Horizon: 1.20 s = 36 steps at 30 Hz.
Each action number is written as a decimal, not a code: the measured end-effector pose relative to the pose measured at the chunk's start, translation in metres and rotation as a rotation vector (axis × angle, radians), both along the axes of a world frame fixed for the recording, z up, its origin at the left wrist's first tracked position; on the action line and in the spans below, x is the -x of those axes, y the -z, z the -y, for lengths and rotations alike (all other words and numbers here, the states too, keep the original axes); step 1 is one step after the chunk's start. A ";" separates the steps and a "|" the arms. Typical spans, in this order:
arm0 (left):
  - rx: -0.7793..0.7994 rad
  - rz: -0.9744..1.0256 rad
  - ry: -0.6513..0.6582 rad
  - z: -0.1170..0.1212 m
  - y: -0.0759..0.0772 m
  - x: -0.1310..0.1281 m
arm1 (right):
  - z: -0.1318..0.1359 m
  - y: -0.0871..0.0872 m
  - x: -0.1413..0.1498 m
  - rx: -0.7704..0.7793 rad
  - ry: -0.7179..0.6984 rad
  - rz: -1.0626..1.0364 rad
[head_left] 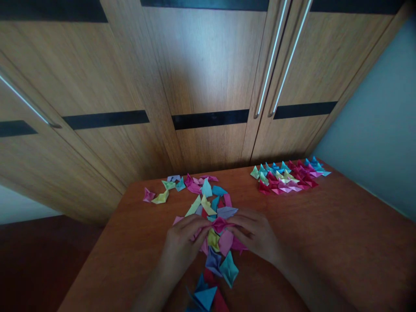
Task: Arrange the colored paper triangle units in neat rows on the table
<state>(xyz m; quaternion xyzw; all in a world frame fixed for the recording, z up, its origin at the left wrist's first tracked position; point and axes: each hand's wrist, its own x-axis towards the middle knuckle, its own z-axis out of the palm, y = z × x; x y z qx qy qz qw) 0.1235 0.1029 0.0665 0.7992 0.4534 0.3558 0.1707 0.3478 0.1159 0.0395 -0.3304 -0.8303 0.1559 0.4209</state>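
Note:
Between my two hands is a magenta folded paper piece [219, 224], pinched at its left tip by my left hand [186, 238] and at its right tip by my right hand [256, 234]. Below and around it lies a loose heap of folded papers: a yellow one [213, 239], a pink one [225, 242], a purple one [213, 261] and a teal one [229, 268]. Nearer to me sits a blue folded paper [206, 298] on a red strip [221, 301]. My fingers cover part of the heap.
The brown table [308, 242] stands against wooden cabinet doors [208, 65] with long metal handles. Rows of colourful folded papers [289, 177] are set out at the back right. Several more, including a yellow-green one [160, 198], are scattered at the back left.

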 end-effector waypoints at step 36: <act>0.352 0.216 -0.309 -0.009 0.004 0.026 | -0.058 0.068 -0.324 0.310 1.385 0.271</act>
